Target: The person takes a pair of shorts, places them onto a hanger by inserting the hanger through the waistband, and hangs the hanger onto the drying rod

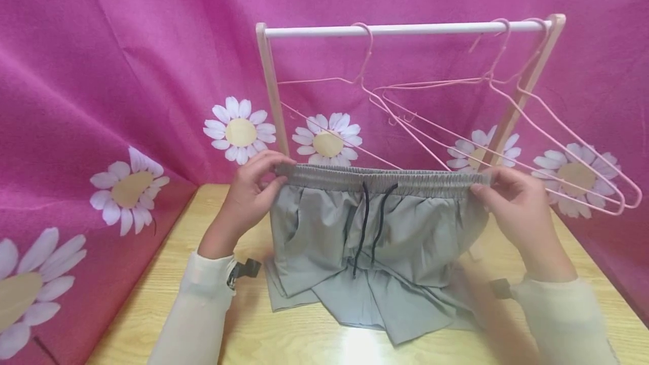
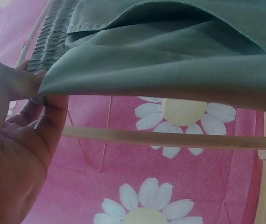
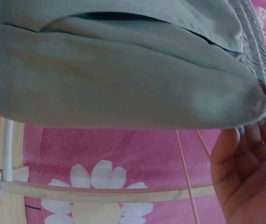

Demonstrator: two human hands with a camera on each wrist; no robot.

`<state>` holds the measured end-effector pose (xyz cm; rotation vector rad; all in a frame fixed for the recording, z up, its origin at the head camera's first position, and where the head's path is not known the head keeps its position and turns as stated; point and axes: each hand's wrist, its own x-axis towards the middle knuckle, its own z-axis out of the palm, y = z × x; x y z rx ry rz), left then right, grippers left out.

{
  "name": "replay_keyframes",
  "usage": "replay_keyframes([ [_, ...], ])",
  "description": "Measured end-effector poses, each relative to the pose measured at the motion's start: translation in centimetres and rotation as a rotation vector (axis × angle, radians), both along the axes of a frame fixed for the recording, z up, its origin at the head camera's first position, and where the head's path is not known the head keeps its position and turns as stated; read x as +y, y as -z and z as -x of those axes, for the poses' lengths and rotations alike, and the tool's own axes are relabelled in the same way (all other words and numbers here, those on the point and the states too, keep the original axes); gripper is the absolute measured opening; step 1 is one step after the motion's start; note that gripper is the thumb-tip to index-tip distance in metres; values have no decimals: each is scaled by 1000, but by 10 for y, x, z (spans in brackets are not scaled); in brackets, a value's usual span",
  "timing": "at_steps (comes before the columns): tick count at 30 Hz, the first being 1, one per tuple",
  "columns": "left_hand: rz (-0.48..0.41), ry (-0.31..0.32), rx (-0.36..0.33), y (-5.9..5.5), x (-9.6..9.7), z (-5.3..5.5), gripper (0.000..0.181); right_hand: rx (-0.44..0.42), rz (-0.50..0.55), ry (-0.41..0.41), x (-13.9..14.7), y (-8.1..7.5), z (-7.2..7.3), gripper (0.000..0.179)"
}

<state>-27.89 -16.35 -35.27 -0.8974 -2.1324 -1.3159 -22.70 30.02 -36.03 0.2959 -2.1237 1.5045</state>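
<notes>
Grey-green shorts with a gathered elastic waistband and two dark drawstrings hang upright between my hands, their legs folding onto the table. My left hand pinches the left end of the waistband between thumb and fingers. At the other end, my right hand pinches the waistband too, so it is spread wide. In the left wrist view the left hand grips the waistband's edge beside a pocket opening. The right wrist view has the right hand at the waistband's corner, the shorts' side stretching away from it.
Behind the shorts stands a rack with a white rail and wooden posts. Several pink wire hangers hang from it, some jutting out right. A wood-grain table lies below, and pink cloth with daisies surrounds it.
</notes>
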Motion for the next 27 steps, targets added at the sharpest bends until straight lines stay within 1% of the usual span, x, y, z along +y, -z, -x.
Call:
replay_keyframes([
  [4, 23, -29, -28, 1, 0, 1, 28, -22, -44, -27, 1, -2, -1, 9],
  [7, 22, -42, -43, 2, 1, 1, 23, -34, -69, -44, 1, -2, -1, 11],
  [14, 0, -32, -69, 3, 6, -1, 15, -54, -143, -66, 8, 0, 0, 9],
  [19, 18, -44, -80, 0, 8, -6, 13, -109, -246, -140, 19, -3, 0, 9],
  [23, 34, -46, -58, -2, 10, -9, 12, -168, -326, -210, 24, -6, -2, 10],
  [27, 42, -43, -8, -4, 12, -12, 12, -189, -402, -270, 24, -7, -4, 12],
])
